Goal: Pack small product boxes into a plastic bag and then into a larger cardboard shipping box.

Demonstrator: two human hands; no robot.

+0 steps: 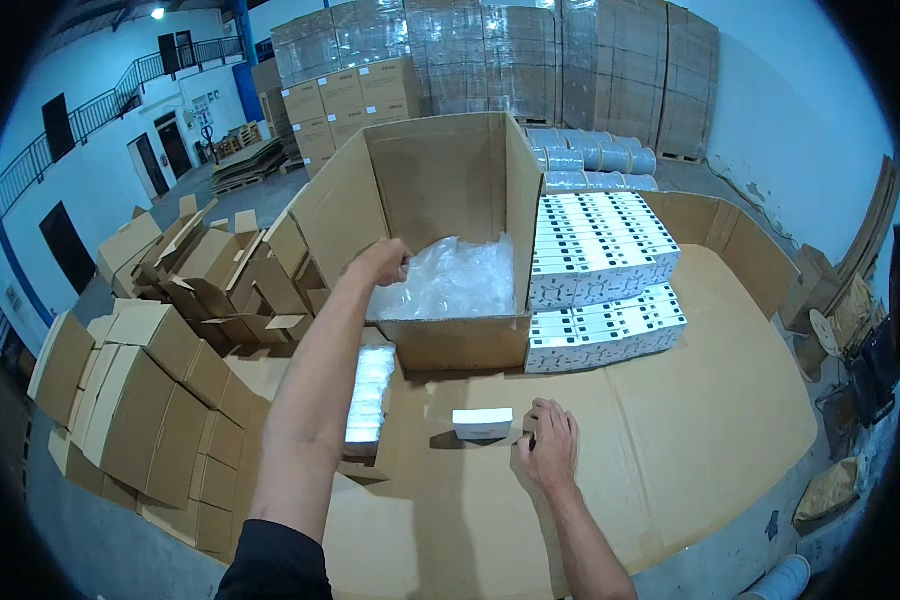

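Observation:
My left hand [381,262] is over the left side of a tall open cardboard box [455,342], its fingers curled closed. Clear plastic bags [460,280] are heaped inside, just beside that hand. Whether the fingers pinch one of the bags, I cannot make out. My right hand [552,445] rests on the cardboard-covered table [670,440] with its fingers bent inward. Something small and dark shows at its fingertips, too little to name. Left of it, a small white box [483,423] sits apart from the fingers.
White printed boxes [605,250] are stacked in two tiers right of the tall box. A narrow carton [368,400] holding white wrapped items stands under my left forearm. Folded brown cartons [140,400] pile up at the left. Wrapped pallets [490,60] stand behind.

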